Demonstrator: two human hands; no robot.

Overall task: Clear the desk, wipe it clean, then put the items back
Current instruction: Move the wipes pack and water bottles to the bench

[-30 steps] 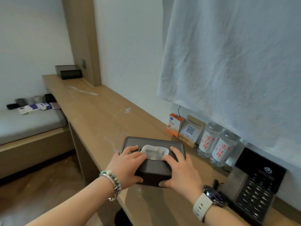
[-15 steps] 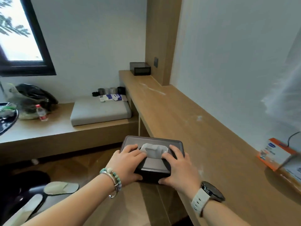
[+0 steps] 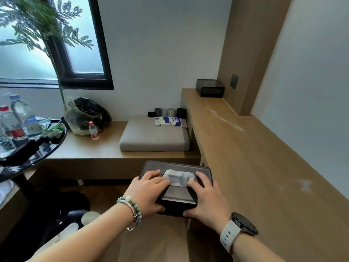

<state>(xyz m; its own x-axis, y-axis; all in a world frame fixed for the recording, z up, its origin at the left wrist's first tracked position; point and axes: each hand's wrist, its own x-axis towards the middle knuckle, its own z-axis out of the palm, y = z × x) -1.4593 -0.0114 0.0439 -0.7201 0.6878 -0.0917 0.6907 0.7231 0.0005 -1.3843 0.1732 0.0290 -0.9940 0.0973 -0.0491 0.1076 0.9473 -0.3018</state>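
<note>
A: So, what are the hands doing?

B: Both grip a tissue box (image 3: pixel 177 194), dark grey and rectangular, with rounded corners and a matte, leather-like lid. The left hand (image 3: pixel 149 193), a bead bracelet (image 3: pixel 132 207) at its wrist, curls over the box's left side, thumb on the near face. The right hand (image 3: pixel 205 201), above a white-strapped watch (image 3: pixel 241 224), clamps the right side the same way. A white tissue (image 3: pixel 179 176) puffs up from the slot between the two hands.

A: Where is the box?

B: Held in the air at the left edge of the desk (image 3: pixel 255 167), a long, pale wood counter along a white wall (image 3: pixel 311 91), its top streaked with whitish smudges. Most of the box shows against the floor (image 3: pixel 105 197) and a low wooden bench (image 3: pixel 94 146).

A: Anything else?

B: A flat grey cushion (image 3: pixel 154 138) lies on the bench. A black box (image 3: pixel 210 87) sits at the desk's far end. On the left, a glossy round black table (image 3: pixel 37 154) bears clear plastic bottles (image 3: pixel 24 116).
</note>
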